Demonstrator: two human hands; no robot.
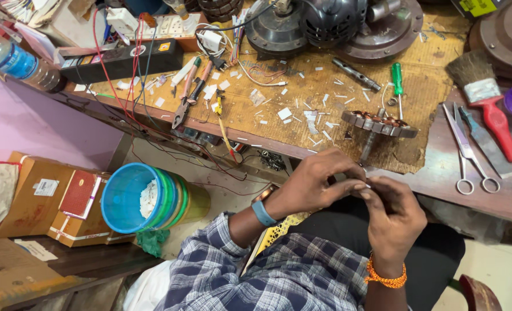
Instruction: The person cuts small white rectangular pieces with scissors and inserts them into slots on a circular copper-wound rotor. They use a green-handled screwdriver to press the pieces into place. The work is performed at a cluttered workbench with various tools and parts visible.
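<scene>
Cluttered repair bench point(348, 103), worn brown mat on top, strewn with white paper slips; pink wall and cardboard boxes at left.

Small pale piece point(366, 185): pinched between both hands just below the near bench edge, over the lap; too small to identify further. Left hand point(316, 184): blue band at the wrist, fingers curled closed on the piece from the left. Right hand point(391, 216): orange thread at the wrist, fingertips closed against the same piece from the right, touching the left fingertips.

Wound stator point(378, 124): copper coils, shaft pointing toward the hands, resting on the mat just beyond them. Green-handled screwdriver point(397, 83): farther back, upright in the view. Scissors point(467, 152): right of the stator, on bare wood, handles toward the near edge. Red-handled brush point(486, 98): beyond the scissors, bristles away. Pliers point(189, 95): left part of the mat, among red wires. Motor housings point(330, 26): along the far edge. Blue bucket stack point(146, 198): on the floor at left, white scraps inside. Plastic bottle point(20, 63): far left, lying tilted.
</scene>
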